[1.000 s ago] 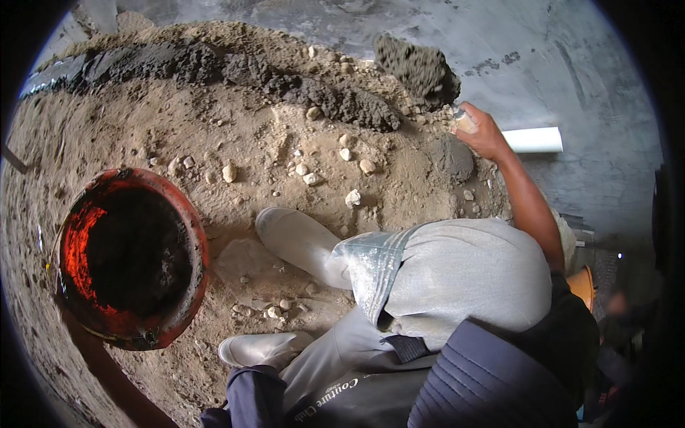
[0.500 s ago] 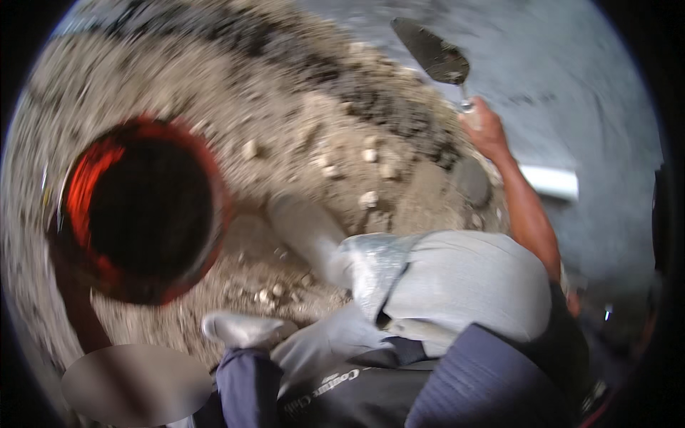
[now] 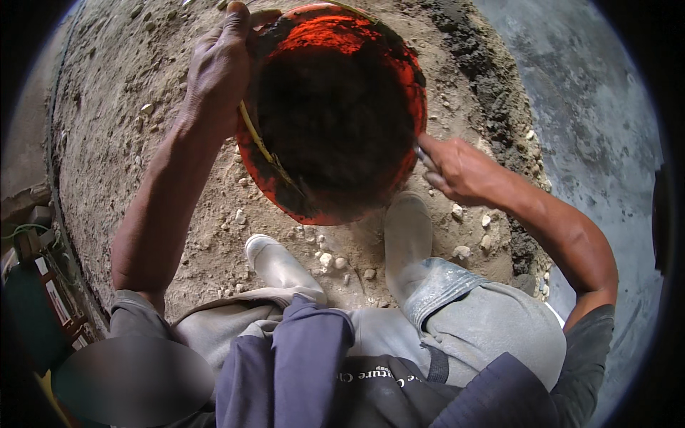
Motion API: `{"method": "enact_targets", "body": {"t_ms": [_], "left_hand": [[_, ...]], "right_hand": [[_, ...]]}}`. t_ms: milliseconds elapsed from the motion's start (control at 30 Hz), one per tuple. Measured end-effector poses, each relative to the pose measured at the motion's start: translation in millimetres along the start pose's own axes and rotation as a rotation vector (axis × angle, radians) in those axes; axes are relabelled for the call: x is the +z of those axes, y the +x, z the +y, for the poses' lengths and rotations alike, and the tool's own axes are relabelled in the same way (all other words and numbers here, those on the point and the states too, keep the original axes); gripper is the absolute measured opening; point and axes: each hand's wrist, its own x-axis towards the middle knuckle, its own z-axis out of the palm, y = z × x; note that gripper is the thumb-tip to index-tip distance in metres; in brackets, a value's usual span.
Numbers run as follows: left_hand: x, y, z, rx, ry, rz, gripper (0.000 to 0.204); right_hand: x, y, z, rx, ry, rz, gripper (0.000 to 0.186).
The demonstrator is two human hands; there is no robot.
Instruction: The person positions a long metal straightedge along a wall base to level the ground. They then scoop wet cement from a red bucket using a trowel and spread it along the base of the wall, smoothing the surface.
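Observation:
A red-orange bucket (image 3: pixel 422 93) is held tilted in front of me, its mouth turned toward me. Dark grey residue coats its inner wall, and the inside is too dark to make out. My left hand (image 3: pixel 227 53) grips its rim at the upper left. The bucket's yellowish handle (image 3: pixel 258 139) hangs across the left side of the mouth. At the right rim, my right hand (image 3: pixel 457 170) is closed around the trowel; only a bit of pale metal or handle shows by the fingers, and the blade is hidden, apparently inside the bucket.
Dry, stony soil (image 3: pixel 150 143) lies under the bucket and around my light rubber boots (image 3: pixel 409 235). A strip of dark wet mortar (image 3: pixel 492 93) borders a smooth grey concrete floor (image 3: pixel 585 107) on the right. Assorted items (image 3: pixel 53 285) stand at the left edge.
The bucket has come from the left to front and centre, held by my left hand. My right hand has moved left from over the concrete, bringing the trowel to the bucket.

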Motion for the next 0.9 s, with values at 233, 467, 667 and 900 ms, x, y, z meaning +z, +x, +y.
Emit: {"method": "enact_targets", "body": {"t_ms": [233, 467, 667, 900], "left_hand": [[-25, 6, -5, -0.051, -0.020, 0.129, 0.048], [-15, 0, -1, -0.058, -0.064, 0.176, 0.050], [-51, 18, -10, -0.077, -0.123, 0.006, 0.051], [-54, 31, -13, -0.038, 0.015, -0.119, 0.052]], "right_hand": [[-5, -4, -57, 0.120, 0.375, -0.273, 0.026], [-5, 24, -75, 0.254, 0.939, -0.398, 0.036], [-1, 23, -59, 0.073, 0.877, -0.114, 0.036], [-3, -32, -19, -0.028, 0.666, 0.230, 0.044]]}}
